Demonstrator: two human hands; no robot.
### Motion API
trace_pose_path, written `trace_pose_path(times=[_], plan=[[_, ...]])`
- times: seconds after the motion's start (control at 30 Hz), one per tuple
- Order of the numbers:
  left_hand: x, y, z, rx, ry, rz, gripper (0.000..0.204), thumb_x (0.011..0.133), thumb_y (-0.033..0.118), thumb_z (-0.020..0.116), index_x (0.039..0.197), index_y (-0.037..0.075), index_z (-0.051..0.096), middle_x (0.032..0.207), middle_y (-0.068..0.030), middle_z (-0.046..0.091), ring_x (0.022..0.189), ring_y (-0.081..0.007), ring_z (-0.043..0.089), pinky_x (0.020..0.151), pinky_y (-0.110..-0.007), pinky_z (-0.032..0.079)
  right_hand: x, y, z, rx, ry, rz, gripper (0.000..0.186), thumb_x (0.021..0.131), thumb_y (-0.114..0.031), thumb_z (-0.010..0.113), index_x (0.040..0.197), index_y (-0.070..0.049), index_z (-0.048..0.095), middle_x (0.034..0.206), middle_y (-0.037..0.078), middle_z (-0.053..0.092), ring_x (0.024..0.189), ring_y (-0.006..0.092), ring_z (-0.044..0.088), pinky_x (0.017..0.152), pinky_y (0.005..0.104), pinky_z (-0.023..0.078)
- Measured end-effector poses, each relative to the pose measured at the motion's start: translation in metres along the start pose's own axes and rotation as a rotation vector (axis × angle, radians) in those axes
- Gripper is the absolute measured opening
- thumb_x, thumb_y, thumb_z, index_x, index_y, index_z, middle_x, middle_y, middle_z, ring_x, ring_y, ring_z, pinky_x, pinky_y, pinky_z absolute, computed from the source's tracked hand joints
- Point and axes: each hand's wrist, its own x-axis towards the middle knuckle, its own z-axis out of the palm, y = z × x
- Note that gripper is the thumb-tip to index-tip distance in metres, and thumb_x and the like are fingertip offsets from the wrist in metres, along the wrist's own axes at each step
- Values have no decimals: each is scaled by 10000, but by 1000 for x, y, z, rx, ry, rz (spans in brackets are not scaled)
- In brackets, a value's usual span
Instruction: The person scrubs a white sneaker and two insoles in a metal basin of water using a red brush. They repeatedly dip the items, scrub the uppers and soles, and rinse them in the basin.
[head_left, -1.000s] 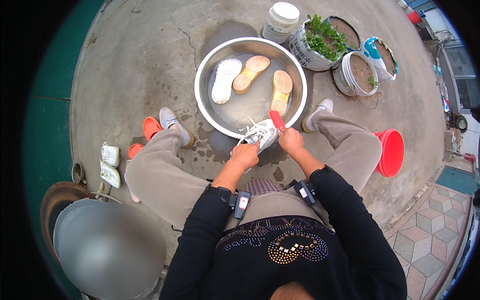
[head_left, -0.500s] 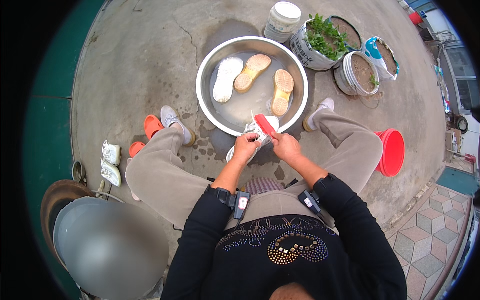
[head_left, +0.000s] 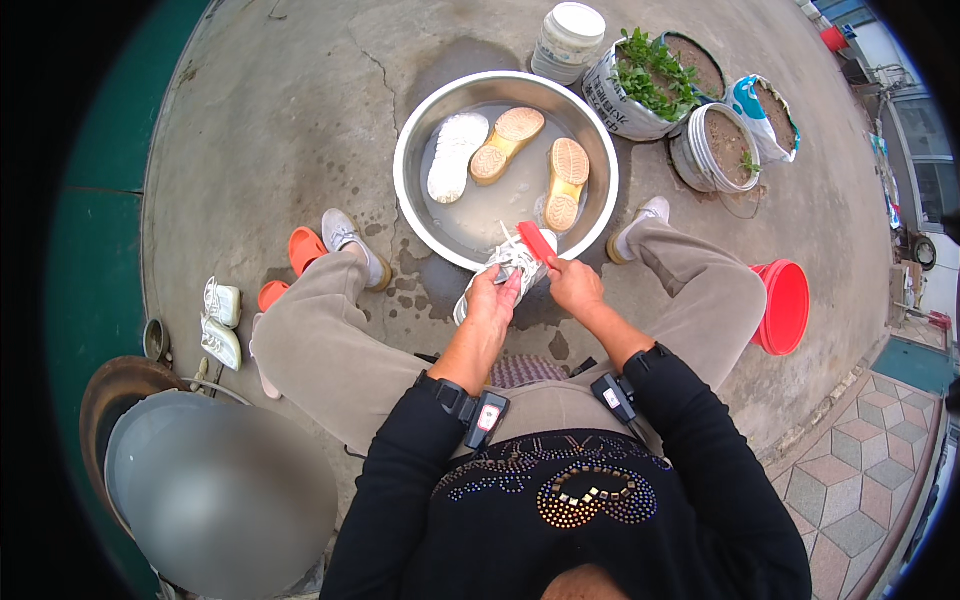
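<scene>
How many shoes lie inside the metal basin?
3: a white shoe at the left, a tan-soled shoe in the middle, and another tan-soled shoe at the right, all sole up in the metal basin. Murky water may hide more.

Red brush (head_left: 536,241) perhaps lower on shoe (head_left: 505,272)

A white sneaker (head_left: 508,268) and a red brush (head_left: 537,241) are held. Beyond the grip, tan soles (head_left: 506,144) are seen in a silver basin (head_left: 420,140). A red bucket (head_left: 783,306) is seen rightward.
</scene>
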Motion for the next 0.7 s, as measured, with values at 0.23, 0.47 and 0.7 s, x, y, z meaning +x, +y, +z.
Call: trace_pose_path(times=[0.23,0.47,0.7], plan=[[-4,7,-7,474,48,-136,288,945,339,444,1055,85,522,913,-79,583,654,-162,534,494,-240,414,-2,1,-3,12,-8,9,314,833,-266,578,1137,-217,639,971,174,649,921,345,620,823,426,479],[11,4,-11,588,88,-65,256,893,331,557,937,82,597,849,-51,619,698,-152,566,560,-301,451,-5,1,-2,25,-6,2,305,834,-256,577,1127,-204,644,976,174,648,920,344,619,826,430,479],[25,-6,-15,314,109,-5,243,838,153,572,1045,29,542,919,-105,594,798,-219,576,704,-349,482,-14,-6,-5,-27,-153,-205,281,826,-234,579,1087,-172,664,952,173,651,908,343,622,818,426,484]])
